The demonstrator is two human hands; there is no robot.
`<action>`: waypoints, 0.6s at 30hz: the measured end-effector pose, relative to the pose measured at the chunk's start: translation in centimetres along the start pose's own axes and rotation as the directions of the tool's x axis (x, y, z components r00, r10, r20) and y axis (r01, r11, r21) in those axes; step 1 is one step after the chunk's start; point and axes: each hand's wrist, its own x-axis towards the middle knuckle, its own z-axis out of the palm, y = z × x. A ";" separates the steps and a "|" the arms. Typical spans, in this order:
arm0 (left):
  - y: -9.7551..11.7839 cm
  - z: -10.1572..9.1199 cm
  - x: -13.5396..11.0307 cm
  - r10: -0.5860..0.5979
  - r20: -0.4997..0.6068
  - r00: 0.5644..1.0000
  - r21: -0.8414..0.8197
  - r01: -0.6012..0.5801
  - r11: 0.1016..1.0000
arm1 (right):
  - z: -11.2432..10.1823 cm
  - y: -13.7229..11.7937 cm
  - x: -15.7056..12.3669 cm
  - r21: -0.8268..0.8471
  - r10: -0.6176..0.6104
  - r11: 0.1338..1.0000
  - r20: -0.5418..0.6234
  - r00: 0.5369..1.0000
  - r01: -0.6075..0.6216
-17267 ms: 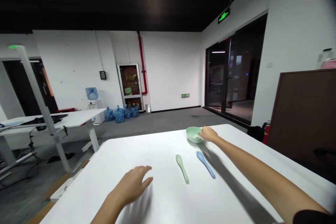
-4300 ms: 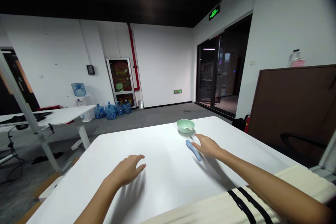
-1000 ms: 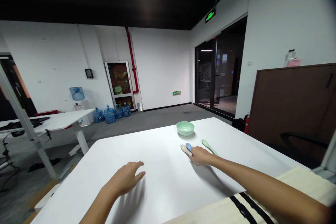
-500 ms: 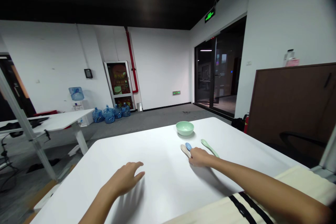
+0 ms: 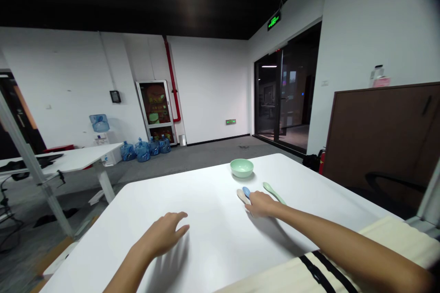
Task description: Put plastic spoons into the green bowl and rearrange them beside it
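My right hand (image 5: 261, 204) lies on the white table (image 5: 213, 219) with its fingers curled over the handles of a blue spoon (image 5: 246, 191) and a beige spoon (image 5: 241, 195). Only the two spoon heads stick out past my fingers, side by side. A green spoon (image 5: 272, 190) lies on the table just right of that hand, apart from it. A mint-green bowl (image 5: 242, 167) stands a little beyond the spoons. My left hand (image 5: 165, 236) rests palm down on the table at the near left, fingers stretched out and holding nothing.
A cream cloth with black stripes (image 5: 319, 270) covers the table's near right corner. A brown cabinet (image 5: 381, 137) stands to the right. Another white desk (image 5: 68, 158) is at the left, with water bottles (image 5: 144, 149) by the far wall.
Over the last second my right hand has shifted only slightly on the blue and beige spoons. Earlier only the blue spoon lay by that hand. My left hand has stayed put.
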 end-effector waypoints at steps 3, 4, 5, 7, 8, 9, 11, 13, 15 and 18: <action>0.0 0.0 -0.1 0.010 -0.004 1.000 -0.007 -0.010 1.000 | -0.2 0.2 0.1 -0.005 0.005 1.000 -0.027 1.000 -0.005; 0.1 0.0 -0.1 0.012 -0.005 1.000 -0.006 -0.012 1.000 | -0.3 0.2 0.1 -0.008 0.008 1.000 -0.034 0.999 -0.008; 0.1 -0.1 -0.2 0.013 -0.004 1.000 -0.002 -0.013 1.000 | -0.4 0.3 0.1 -0.013 0.009 1.000 -0.040 0.999 -0.010; 0.2 -0.1 -0.2 0.013 -0.001 1.000 0.006 -0.013 1.000 | -0.6 0.5 0.1 -0.025 0.006 1.000 -0.050 0.999 -0.007; 0.2 -0.1 -0.2 0.012 0.002 1.000 0.008 -0.012 1.000 | -0.7 0.6 0.2 -0.030 0.004 1.000 -0.057 0.998 -0.006; 0.2 -0.1 -0.2 0.011 0.005 1.000 0.008 -0.011 1.000 | -0.8 0.7 0.2 -0.034 0.005 0.999 -0.064 0.998 -0.007; 0.1 -0.1 -0.1 0.008 0.008 1.000 0.004 -0.008 1.000 | -1.1 0.9 0.2 -0.042 0.019 0.999 -0.077 0.997 -0.023; 0.0 0.0 0.0 0.005 0.005 1.000 -0.002 -0.005 1.000 | -1.3 1.1 0.2 -0.052 0.034 0.998 -0.092 0.995 -0.039; -0.2 0.1 0.1 0.008 -0.002 1.000 -0.006 -0.008 1.000 | -1.5 1.3 0.2 -0.062 0.041 0.997 -0.104 0.994 -0.048; -0.3 0.2 0.2 0.010 -0.010 1.000 -0.011 -0.010 1.000 | -1.4 1.6 0.3 -0.072 0.045 0.996 -0.101 0.994 -0.053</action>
